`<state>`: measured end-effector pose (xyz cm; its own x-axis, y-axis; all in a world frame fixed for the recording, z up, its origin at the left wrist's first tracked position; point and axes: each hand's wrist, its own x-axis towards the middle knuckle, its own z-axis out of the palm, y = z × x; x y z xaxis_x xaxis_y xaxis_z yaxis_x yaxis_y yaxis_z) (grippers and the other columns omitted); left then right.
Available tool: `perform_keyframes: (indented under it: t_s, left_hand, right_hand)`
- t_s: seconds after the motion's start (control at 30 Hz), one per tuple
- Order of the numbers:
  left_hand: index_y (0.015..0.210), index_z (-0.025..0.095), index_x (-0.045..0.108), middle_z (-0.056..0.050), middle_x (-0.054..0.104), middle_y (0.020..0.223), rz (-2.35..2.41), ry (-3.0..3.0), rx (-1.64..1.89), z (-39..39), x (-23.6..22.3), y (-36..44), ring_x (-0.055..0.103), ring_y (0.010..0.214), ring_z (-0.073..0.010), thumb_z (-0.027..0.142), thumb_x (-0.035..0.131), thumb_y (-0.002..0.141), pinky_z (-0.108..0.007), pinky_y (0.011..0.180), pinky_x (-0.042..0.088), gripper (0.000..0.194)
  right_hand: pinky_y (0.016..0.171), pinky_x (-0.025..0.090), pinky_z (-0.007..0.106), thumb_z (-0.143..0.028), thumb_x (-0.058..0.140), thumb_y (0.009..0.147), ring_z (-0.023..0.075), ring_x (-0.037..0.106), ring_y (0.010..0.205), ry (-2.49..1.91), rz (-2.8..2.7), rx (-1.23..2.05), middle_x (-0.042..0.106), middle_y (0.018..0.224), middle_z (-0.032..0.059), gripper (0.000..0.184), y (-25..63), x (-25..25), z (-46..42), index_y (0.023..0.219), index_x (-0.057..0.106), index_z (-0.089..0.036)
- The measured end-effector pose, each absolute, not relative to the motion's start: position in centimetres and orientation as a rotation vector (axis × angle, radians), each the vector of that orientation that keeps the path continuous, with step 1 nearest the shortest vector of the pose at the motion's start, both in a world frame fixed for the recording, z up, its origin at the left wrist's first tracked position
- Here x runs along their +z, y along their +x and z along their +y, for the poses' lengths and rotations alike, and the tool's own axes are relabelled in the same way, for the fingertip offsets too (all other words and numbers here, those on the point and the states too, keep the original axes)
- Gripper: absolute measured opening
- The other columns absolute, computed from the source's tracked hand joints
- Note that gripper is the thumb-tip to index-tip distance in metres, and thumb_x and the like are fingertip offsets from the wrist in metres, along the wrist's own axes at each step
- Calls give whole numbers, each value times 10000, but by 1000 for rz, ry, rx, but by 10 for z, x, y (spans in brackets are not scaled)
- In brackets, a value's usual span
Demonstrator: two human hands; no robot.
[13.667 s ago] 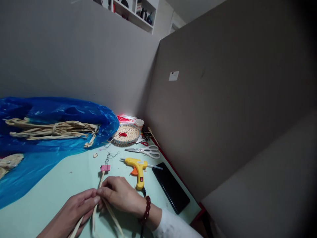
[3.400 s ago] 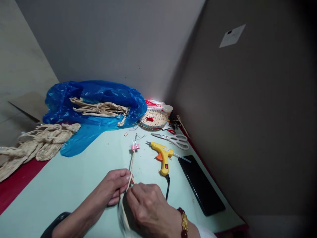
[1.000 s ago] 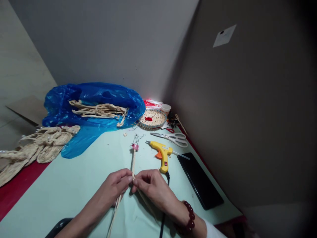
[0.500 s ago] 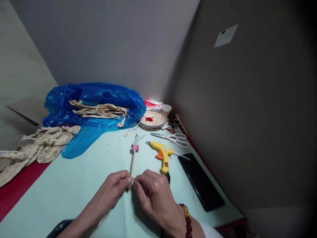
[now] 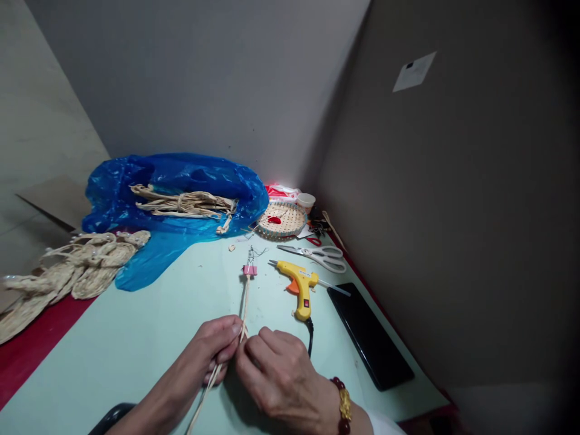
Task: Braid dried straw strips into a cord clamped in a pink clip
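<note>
A thin braid of pale straw strands runs toward me from a pink binder clip on the table. My left hand pinches the braid at its near end, and a loose strand trails from under it to the bottom edge. Close on its right, my right hand is closed with knuckles up, gripping strands mostly hidden beneath its fingers. A beaded bracelet circles the right wrist. The clip's wire handles point away from me, with a thin wire or thread tangled beyond them.
Right of the braid lie a yellow glue gun, scissors and a black phone-like slab. Behind are a woven tray, a cup and a blue plastic bag under a straw bundle. Straw sandals sit at left.
Over the longer span, the view has swung left, bringing the sandals in, and the braided stretch has grown. In the last half second my right hand has turned knuckles up and dropped slightly.
</note>
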<state>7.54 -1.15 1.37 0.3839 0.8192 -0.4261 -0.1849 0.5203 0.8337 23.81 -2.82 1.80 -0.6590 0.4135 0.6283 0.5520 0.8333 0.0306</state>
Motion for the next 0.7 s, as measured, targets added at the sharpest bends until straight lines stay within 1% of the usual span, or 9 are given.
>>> perform_keyframes:
  t_s: [0.07,0.13,0.2,0.3,0.37,0.43,0.5,0.57,0.7]
  left_hand:
    - [663,202,425,115,270,523,992,843,715,-11,14,76,138,464,-52,463,672,756,-202,424,96,371]
    - [679,200,433,114,273,532,1017,921,681,-10,14,75,154,474,-56,463,678,754,-204,428,105,367]
    - [704,197,450,110,268,551,1024,969,665,-10,15,73,152,494,-66,467,654,775,-207,434,108,346]
    - [745,190,487,111,227,571,1033,986,662,-10,20,72,123,518,-81,473,616,800,-212,447,109,316]
    - [766,187,504,106,259,574,1029,1015,637,-11,23,72,139,515,-82,468,598,806,-214,451,119,300]
    - [773,184,512,93,316,585,1028,1077,599,-11,23,72,178,507,-81,452,576,817,-217,451,130,279]
    - [754,181,515,88,327,590,1053,1155,566,-9,21,70,195,506,-82,433,555,830,-219,451,135,267]
    - [728,175,527,80,341,595,1082,1249,564,-8,18,69,241,522,-87,409,562,825,-208,466,186,256]
    - [731,167,589,17,531,694,1085,1433,564,-6,22,68,452,665,-139,395,524,833,-220,620,360,258]
  right_hand:
    - [515,252,310,-93,433,866,163,406,604,-694,-2395,-268,503,668,42,213,236,20,-29,713,577,-124]
    - [545,296,309,-187,481,867,168,432,632,-735,-2385,-125,542,708,48,176,236,23,-31,742,596,-140]
    - [611,363,309,-278,502,873,178,486,689,-854,-2256,153,588,772,55,172,237,26,-31,830,619,-159]
    - [733,423,294,-307,532,892,177,560,809,-1116,-1916,587,632,900,63,213,241,29,-27,1030,610,-165]
    - [723,432,261,-341,555,898,160,580,794,-1202,-1821,910,644,901,48,259,243,29,-23,1086,599,-168]
    - [629,415,224,-388,532,914,126,553,658,-1175,-1804,1253,622,755,4,264,244,28,-19,1038,612,-169]
    - [557,367,203,-387,491,936,98,476,561,-1142,-1783,1429,556,642,-29,256,244,27,-15,937,622,-167]
    - [573,353,199,-347,498,932,95,460,594,-1144,-1775,1423,552,672,-25,224,243,27,-14,873,615,-166]
    - [628,350,202,-268,440,949,100,482,655,-1145,-1817,1351,574,703,-15,263,242,29,-12,757,583,-158]
